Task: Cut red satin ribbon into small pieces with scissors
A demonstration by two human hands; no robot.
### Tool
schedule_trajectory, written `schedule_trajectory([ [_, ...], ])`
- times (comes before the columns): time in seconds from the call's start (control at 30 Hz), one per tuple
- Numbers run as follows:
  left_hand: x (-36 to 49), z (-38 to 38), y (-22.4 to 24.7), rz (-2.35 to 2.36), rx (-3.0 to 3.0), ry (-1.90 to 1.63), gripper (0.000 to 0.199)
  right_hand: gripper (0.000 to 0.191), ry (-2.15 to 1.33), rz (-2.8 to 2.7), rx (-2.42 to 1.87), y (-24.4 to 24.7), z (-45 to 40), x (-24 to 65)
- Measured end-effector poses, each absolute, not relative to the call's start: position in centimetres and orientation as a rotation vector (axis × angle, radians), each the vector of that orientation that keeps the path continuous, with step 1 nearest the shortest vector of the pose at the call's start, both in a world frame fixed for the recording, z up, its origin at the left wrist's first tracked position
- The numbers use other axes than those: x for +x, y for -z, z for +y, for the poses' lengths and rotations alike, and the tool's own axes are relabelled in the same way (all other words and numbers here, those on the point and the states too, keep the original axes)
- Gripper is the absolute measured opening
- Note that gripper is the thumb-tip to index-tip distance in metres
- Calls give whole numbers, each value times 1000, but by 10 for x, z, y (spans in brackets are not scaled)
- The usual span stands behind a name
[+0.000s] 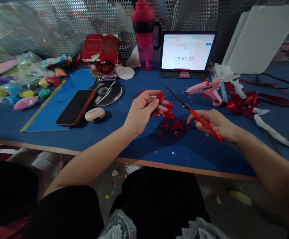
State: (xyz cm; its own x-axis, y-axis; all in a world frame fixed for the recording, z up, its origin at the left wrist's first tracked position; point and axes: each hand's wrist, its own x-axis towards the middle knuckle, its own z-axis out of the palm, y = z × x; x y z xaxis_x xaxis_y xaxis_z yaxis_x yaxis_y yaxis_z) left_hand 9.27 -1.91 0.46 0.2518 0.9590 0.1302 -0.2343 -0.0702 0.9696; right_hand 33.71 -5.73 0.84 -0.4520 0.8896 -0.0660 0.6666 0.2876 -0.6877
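Between the thumb and fingers of my left hand (144, 108) is a piece of red ribbon (161, 97), held above the blue tabletop. My right hand (215, 122) is wrapped round the red-handled scissors (193, 114), whose dark blades point up and left toward the ribbon without touching it. The blades look closed. Small red scraps (176, 125) lie scattered on the table between my hands. Larger red pieces (168, 110) show just behind my left fingertips; whether these fingers touch them I cannot tell.
Right of the scissors rest a pink glue gun (206, 89) and tangled red ribbon (244, 102). A tablet (188, 53) and a pink bottle (144, 39) stand at the back. Leftward lie a phone (76, 108), an earbud case (94, 114), a ribbon spool (107, 93) and bagged colourful clay (22, 93).
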Motion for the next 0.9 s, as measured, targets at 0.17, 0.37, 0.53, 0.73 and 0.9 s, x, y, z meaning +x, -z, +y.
schedule_trajectory([
  [0.17, 93, -20, -9, 837, 1156, -1208, 7, 61, -819, -2420, -1363, -10, -57, 338],
  [0.37, 91, -19, -9, 810, 1132, -1147, 16, 57, -800, -2487, -1355, -8, -58, 338],
  [0.53, 91, -18, -9, 810, 1163, -1224, 9, 57, -703, -2508, -1375, -3, -57, 340],
  [0.73, 93, -21, -12, 809, 1164, -1226, 7, 62, -638, -2527, -1461, -8, -59, 335],
  [0.9, 93, -21, -11, 765, 1186, -1217, 15, 66, -629, -2547, -1487, -14, -60, 331],
])
